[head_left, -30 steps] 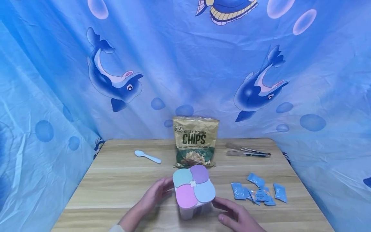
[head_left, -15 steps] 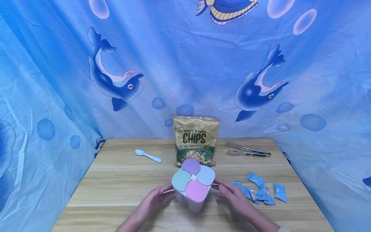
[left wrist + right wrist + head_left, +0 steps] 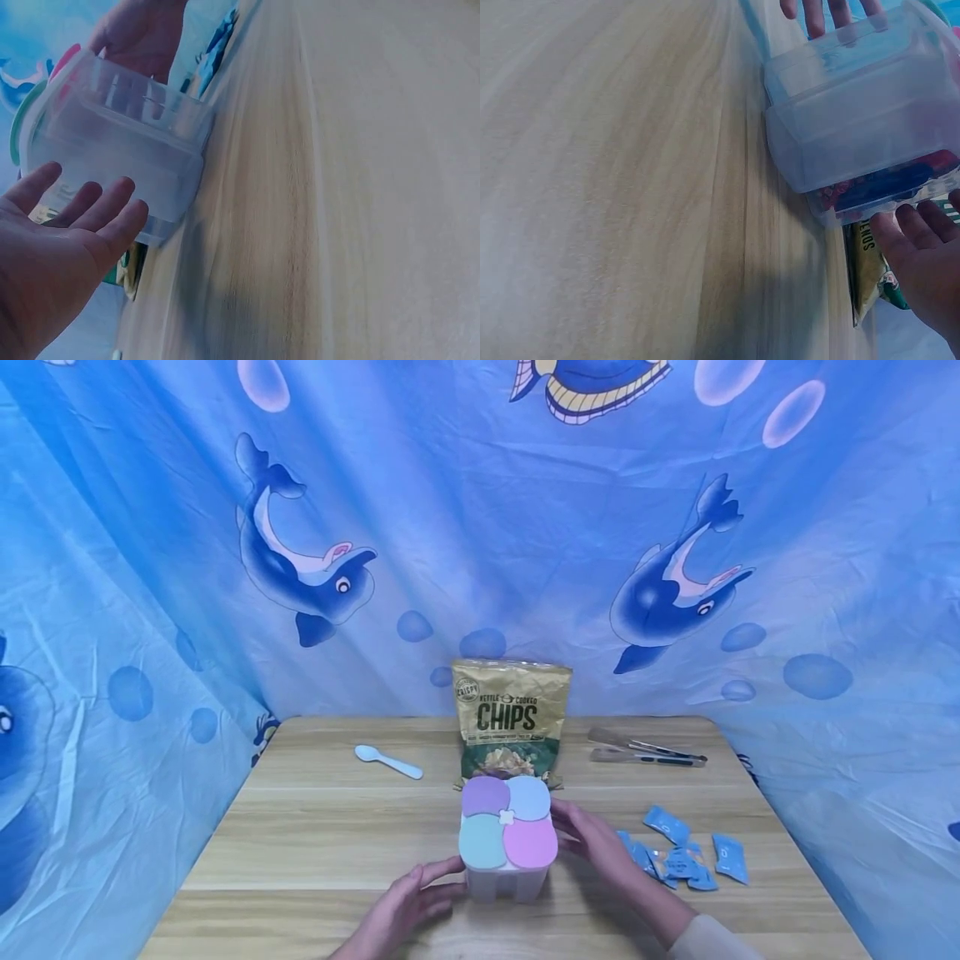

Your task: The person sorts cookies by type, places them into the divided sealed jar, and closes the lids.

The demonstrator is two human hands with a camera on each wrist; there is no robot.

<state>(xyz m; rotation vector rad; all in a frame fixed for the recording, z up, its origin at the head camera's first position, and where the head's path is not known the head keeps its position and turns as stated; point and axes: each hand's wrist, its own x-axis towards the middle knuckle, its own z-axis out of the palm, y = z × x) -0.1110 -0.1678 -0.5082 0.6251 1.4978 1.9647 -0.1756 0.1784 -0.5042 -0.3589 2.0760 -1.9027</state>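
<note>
A clear plastic box (image 3: 504,877) with four pastel petal lids, purple, blue, pink and teal, stands on the wooden table (image 3: 322,835) in front of me. My left hand (image 3: 431,885) lies at its front left corner, fingers straight (image 3: 112,214) against the clear wall (image 3: 127,150). My right hand (image 3: 573,827) is at the box's right side, its relaxed fingertips (image 3: 919,225) touching the wall (image 3: 855,127). Neither hand curls round the box. Dark contents show through its base in the right wrist view.
A gold bag of chips (image 3: 512,722) stands right behind the box. A light blue spoon (image 3: 387,762) lies back left and metal tongs (image 3: 647,752) back right. Several blue sachets (image 3: 678,853) lie just right of my right hand. Blue dolphin cloth (image 3: 150,610) surrounds the table.
The box has turned counter-clockwise between my hands: the purple lid went from back right to back left. My left hand slid to the front, my right hand round to the right side.
</note>
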